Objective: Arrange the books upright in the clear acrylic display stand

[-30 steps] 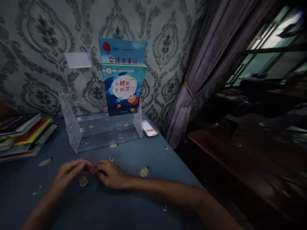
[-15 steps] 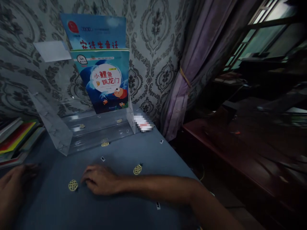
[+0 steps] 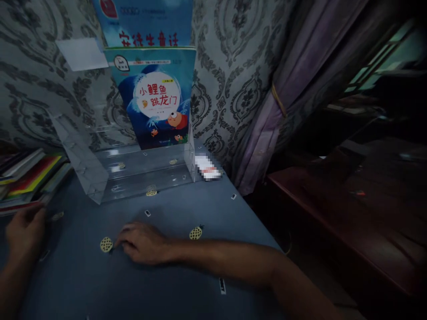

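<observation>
My left hand (image 3: 26, 229) is at the left by the front edge of a stack of books (image 3: 30, 175), its fingertips close to the lowest book; whether they touch it I cannot tell. Its fingers look apart, with nothing visible in them. My right hand (image 3: 143, 242) rests on the blue-grey tablecloth (image 3: 160, 284), fingers loosely bent and holding nothing, beside a printed pineapple (image 3: 106, 244). Behind the hands stands a clear tiered rack (image 3: 90, 178). On it lean a children's book with a cartoon fish cover (image 3: 156, 98) and, behind that, a taller blue book (image 3: 143, 22).
A small blurred-out white item (image 3: 208, 166) lies right of the rack. Patterned wallpaper (image 3: 230, 58) and a tied purple curtain (image 3: 263, 120) border the table's back. Beyond the right table edge is a dark red wooden surface (image 3: 320, 209).
My left hand has moved up and forward toward the book stack. My right hand stays in about the same place on the cloth. The view has shifted slightly left and down.
</observation>
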`<state>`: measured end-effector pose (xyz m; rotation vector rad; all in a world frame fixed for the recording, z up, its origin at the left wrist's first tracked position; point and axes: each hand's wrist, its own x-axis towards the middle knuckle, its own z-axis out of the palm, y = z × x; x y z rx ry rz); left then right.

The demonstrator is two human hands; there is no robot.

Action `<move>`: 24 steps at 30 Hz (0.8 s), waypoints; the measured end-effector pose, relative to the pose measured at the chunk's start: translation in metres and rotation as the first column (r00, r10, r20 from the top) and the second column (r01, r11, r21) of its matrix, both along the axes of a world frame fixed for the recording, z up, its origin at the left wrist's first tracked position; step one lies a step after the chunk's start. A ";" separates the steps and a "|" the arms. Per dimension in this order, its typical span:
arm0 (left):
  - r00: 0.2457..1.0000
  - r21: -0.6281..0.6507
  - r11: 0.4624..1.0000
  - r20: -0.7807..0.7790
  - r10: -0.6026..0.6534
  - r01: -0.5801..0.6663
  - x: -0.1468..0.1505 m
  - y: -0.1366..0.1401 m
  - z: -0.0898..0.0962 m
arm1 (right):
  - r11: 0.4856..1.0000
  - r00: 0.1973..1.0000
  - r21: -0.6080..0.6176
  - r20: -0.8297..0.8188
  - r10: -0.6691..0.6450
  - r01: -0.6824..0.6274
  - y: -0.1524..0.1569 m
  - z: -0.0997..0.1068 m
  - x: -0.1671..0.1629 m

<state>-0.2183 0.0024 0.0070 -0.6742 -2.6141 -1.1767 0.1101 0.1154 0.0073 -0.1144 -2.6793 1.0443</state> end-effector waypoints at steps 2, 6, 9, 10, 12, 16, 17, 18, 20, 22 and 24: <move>0.996 0.048 0.998 0.072 0.044 -0.048 0.006 0.008 0.009 | 0.999 1.000 -0.041 -0.013 -0.002 0.002 0.000 -0.002 0.001; 0.999 0.062 0.998 0.032 -0.020 0.018 0.012 0.015 0.012 | 0.988 0.996 -0.147 -0.074 -0.050 0.039 -0.004 -0.009 0.003; 0.998 0.049 0.998 -0.051 -0.040 0.043 0.003 0.014 0.002 | 0.979 0.987 -0.198 -0.147 -0.070 0.040 -0.003 -0.013 0.003; 0.996 0.045 0.998 -0.077 -0.045 0.048 -0.001 0.014 -0.002 | 0.979 0.984 -0.204 -0.169 -0.060 0.025 -0.002 -0.014 0.002; 0.992 0.035 0.998 -0.119 -0.049 0.054 -0.007 0.013 -0.010 | 0.977 0.981 -0.213 -0.188 -0.043 0.002 -0.001 -0.015 0.001; 0.981 0.030 0.997 -0.187 -0.058 0.064 -0.007 0.012 -0.013 | 0.976 0.978 -0.217 -0.206 -0.024 -0.022 0.000 -0.015 0.000; 0.976 0.028 0.997 -0.208 -0.058 0.065 -0.007 0.011 -0.011 | 0.976 0.977 -0.217 -0.211 -0.023 -0.023 0.001 -0.016 -0.001; 0.972 0.027 0.998 -0.231 -0.053 0.061 -0.006 0.011 -0.007 | 0.976 0.976 -0.217 -0.216 -0.024 -0.025 0.001 -0.016 -0.001; 0.959 0.028 0.999 -0.281 -0.021 0.030 -0.007 0.010 0.005 | 0.975 0.975 -0.222 -0.223 -0.021 -0.030 0.001 -0.017 -0.001; 0.944 0.036 0.999 -0.328 0.035 -0.025 -0.011 0.012 0.022 | 0.973 0.974 -0.226 -0.227 -0.014 -0.039 0.002 -0.018 -0.001; 0.927 0.051 0.995 -0.362 0.094 -0.081 -0.018 0.014 0.041 | 0.972 0.973 -0.232 -0.230 -0.007 -0.047 0.002 -0.018 -0.001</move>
